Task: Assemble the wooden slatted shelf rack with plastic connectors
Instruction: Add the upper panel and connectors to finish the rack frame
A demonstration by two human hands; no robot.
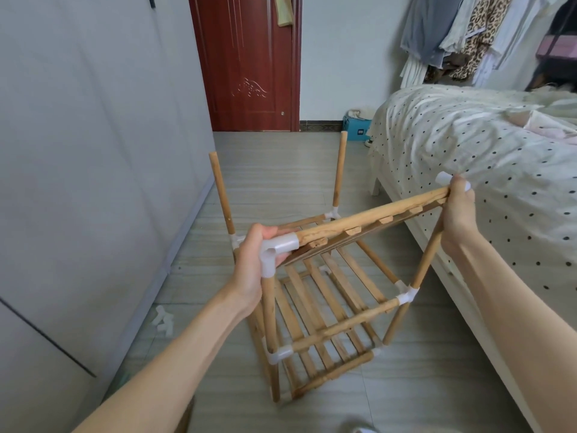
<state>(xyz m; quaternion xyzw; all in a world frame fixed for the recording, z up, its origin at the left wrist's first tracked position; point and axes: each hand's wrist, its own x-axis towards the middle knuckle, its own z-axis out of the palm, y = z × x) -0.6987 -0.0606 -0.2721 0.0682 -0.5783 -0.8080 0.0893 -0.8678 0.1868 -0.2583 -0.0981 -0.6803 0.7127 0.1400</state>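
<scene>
Shelf rack [324, 310] stood on floor at centre, bed at 3 o'clock. Left hand [249, 260] gripped white corner connector [278, 253] on top slatted panel [371, 221]; right hand [457, 210] gripped far corner. Best to line both front sockets over posts, press evenly, then seat the rear posts at 12 o'clock.

light wood rack [324, 307], translucent white connectors [278, 250], dark red door [246, 57] far, black-dotted cream bedsheet [468, 145] right, leopard-print garment [477, 35], grey floor [281, 170]
</scene>
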